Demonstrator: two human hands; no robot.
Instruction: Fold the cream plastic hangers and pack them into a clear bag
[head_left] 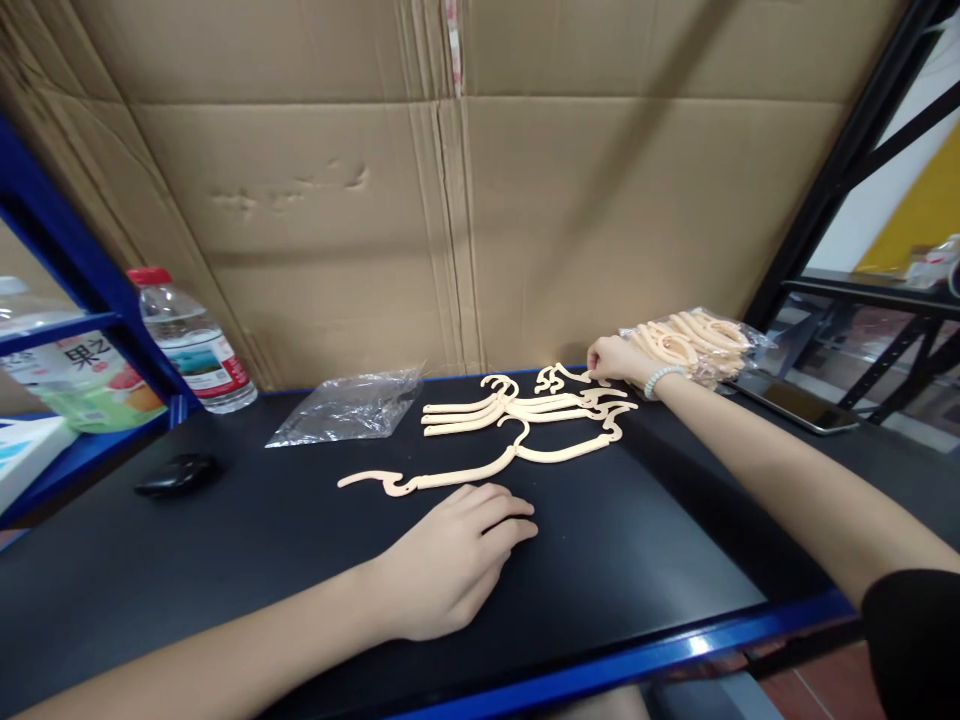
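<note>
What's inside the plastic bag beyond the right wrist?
The plastic bag holds curved beige hanger pieces, visible through it; whatever lies beneath them is covered and can't be seen.

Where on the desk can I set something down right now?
Two bare patches: between the mouse and the left forearm, and between the left hand, the right forearm and the blue front edge. Crowded: back centre to right, where loose hangers, the right hand, bagged hangers and a flat device sit close together.

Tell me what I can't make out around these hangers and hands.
- Head view, right hand: its curled pose hides whether it holds anything.
- Head view, bagged hangers: overlap and shiny plastic hide their count.
- Head view, green-labelled bottle: cut off by the left edge.
</note>
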